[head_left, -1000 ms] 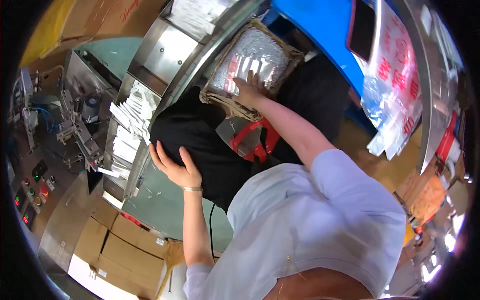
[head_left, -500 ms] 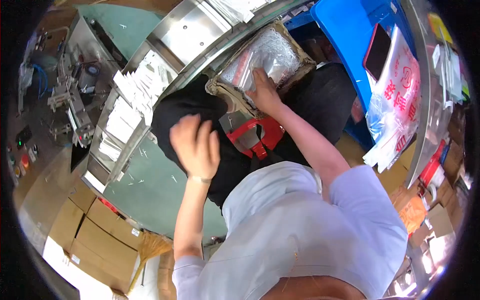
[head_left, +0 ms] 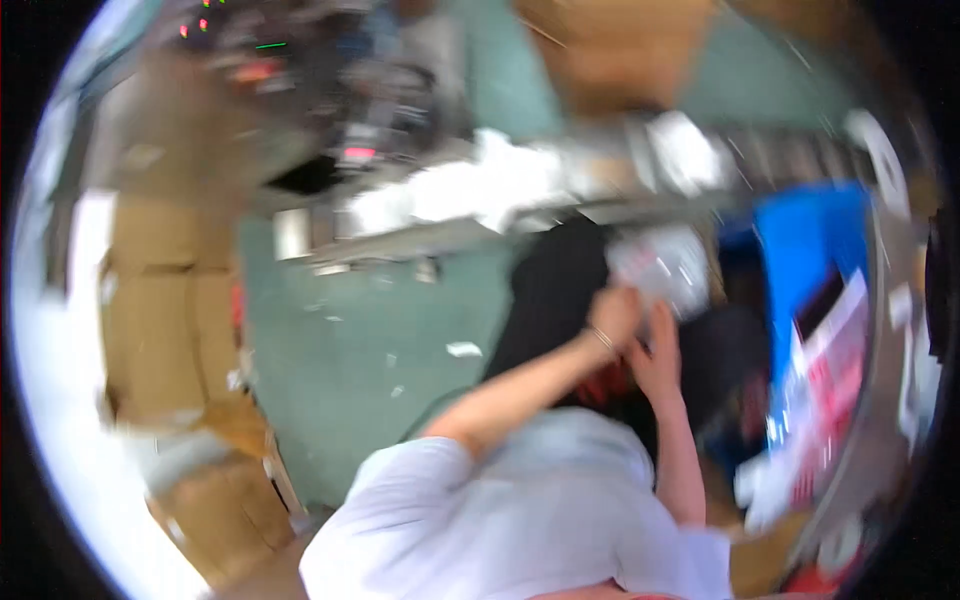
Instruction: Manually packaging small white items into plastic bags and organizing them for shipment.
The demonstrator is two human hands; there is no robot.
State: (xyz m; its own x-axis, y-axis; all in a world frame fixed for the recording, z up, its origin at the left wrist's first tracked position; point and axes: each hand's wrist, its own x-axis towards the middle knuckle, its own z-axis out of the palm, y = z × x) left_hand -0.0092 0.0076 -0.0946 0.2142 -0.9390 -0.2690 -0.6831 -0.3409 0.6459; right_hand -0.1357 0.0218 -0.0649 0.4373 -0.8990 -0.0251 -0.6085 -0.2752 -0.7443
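Observation:
Motion smears the whole view. My left hand (head_left: 615, 315) reaches across my lap, its fingers bunched and seemingly closed at the near edge of a clear plastic bag (head_left: 665, 262); whatever they pinch is hidden. Close beside it, nearly touching, my right hand (head_left: 656, 352) points up toward the bag with its fingers blurred. The bag lies over my lap, where a worn open box stood earlier; the box's edges are hard to make out now.
White pieces (head_left: 480, 190) crowd a metal ledge ahead. To the right stands a blue bin (head_left: 805, 250) with a red-printed plastic bag (head_left: 835, 370) over it. Cardboard boxes (head_left: 155, 330) are stacked at left. White scraps (head_left: 463, 349) lie on the green floor.
The view has swung to the left and blurred. My left hand has moved from the air over my left thigh to beside my right hand at the clear bag.

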